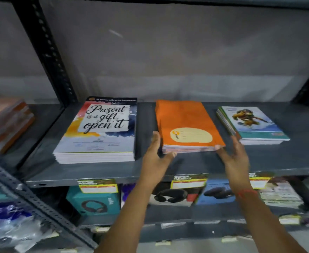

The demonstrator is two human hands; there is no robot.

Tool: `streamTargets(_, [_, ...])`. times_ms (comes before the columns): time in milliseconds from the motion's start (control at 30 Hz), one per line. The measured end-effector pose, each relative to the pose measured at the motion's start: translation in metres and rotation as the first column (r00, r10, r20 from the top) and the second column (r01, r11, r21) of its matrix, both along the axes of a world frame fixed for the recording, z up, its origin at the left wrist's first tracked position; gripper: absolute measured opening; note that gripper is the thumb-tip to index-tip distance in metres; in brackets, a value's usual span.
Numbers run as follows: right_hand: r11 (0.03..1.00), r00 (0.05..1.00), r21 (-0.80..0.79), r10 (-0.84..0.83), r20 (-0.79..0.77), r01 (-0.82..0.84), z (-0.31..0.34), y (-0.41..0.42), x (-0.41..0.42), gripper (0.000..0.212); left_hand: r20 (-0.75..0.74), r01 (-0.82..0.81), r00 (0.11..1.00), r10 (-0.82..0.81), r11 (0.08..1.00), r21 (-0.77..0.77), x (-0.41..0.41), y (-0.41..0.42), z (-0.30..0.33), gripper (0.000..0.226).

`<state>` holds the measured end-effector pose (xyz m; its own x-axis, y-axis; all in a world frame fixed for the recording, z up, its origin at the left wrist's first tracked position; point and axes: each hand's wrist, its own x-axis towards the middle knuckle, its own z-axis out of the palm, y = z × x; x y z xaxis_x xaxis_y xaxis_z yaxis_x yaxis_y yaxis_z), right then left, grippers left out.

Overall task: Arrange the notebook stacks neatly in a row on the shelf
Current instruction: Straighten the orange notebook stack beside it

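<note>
Three notebook stacks lie on the grey metal shelf (186,165). On the left is a tall stack with a "Present is a gift, open it" cover (99,132). An orange-covered stack (186,125) sits in the middle, turned slightly askew. To the right lies a smaller stack with a cartoon cover (252,125). My left hand (155,156) flanks the orange stack's front left corner, fingers spread, thumb touching its front edge. At the front right corner my right hand (233,154) is spread too, thumb against the stack's edge. Neither hand clasps the stack.
A black perforated upright (46,50) stands at the shelf's back left; a grey diagonal brace (31,199) crosses the lower left. Another stack of books (7,123) lies in the neighbouring bay. The shelf below holds boxed headphones (95,203), price tags along its edge.
</note>
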<state>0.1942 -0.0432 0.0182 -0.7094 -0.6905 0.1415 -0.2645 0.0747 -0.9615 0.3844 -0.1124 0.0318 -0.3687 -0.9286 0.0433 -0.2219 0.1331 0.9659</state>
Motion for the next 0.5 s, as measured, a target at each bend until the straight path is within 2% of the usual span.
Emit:
streamTargets(67, [0.975, 0.984, 0.141, 0.176, -0.014, -0.172, 0.001, -0.003, -0.024, 0.072, -0.052, -0.014, 0.998, 0.021, 0.993, 0.120, -0.013, -0.009, -0.003, 0.082])
streamTargets(167, [0.930, 0.930, 0.082, 0.350, 0.112, -0.360, 0.002, -0.013, -0.038, 0.075, -0.070, -0.079, 0.993, 0.092, 0.983, 0.168, -0.023, -0.012, -0.008, 0.078])
streamTargets(267, [0.872, 0.872, 0.071, 0.474, 0.124, -0.484, -0.001, -0.020, -0.049, 0.064, -0.087, -0.155, 0.982, 0.171, 0.975, 0.162, -0.033, -0.008, -0.006, 0.072])
streamTargets(333, [0.854, 0.852, 0.060, 0.507, 0.129, -0.517, -0.004, -0.023, -0.053, 0.059, -0.087, -0.181, 0.977, 0.192, 0.975, 0.127, -0.037, -0.005, -0.005, 0.069])
streamTargets(500, [0.817, 0.807, 0.028, 0.562, 0.179, -0.575, -0.007, -0.023, -0.059, 0.065, -0.081, -0.214, 0.971, 0.225, 0.969, 0.124, -0.041, -0.002, -0.002, 0.067])
